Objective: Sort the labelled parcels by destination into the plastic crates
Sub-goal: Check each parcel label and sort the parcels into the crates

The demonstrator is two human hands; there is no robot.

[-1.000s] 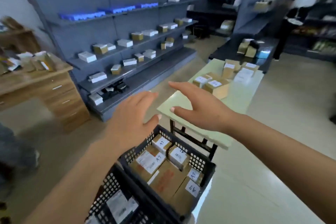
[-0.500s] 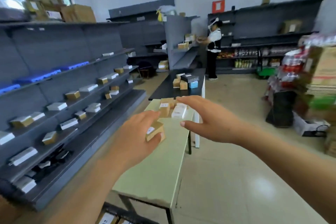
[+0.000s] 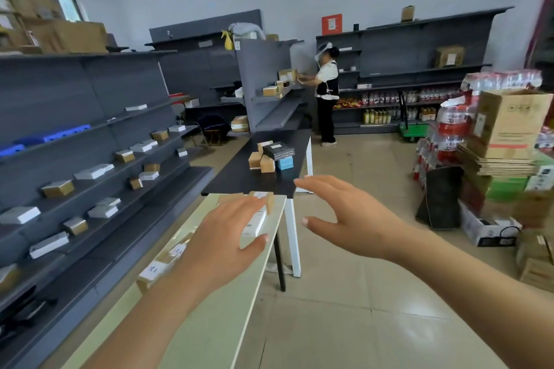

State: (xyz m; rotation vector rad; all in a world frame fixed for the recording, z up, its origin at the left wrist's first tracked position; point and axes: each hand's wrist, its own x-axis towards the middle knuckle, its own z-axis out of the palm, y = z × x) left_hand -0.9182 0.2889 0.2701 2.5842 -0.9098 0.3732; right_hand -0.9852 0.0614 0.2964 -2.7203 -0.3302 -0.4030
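Observation:
Labelled cardboard parcels lie on a pale green table (image 3: pixel 227 308). One brown parcel with a white label (image 3: pixel 156 272) sits at the table's left side, partly behind my left forearm. More parcels (image 3: pixel 263 201) and a white box (image 3: pixel 254 223) lie at the far end, partly hidden by my fingers. My left hand (image 3: pixel 221 243) hovers over the table with fingers spread and holds nothing. My right hand (image 3: pixel 344 219) is open too, past the table's right edge, above the floor. No crate is in view.
A black table (image 3: pixel 239 180) with small boxes (image 3: pixel 263 160) stands beyond the green one. Grey shelving with boxes (image 3: pixel 90 171) runs along the left. A person (image 3: pixel 326 93) works at a far shelf. Stacked cartons and bottled water (image 3: pixel 503 135) crowd the right. Tiled floor (image 3: pixel 359 308) lies between.
My view rose from the black crates of parcels at my feet to the tables and room ahead. Both hands stayed open and moved forward over the green table's far end.

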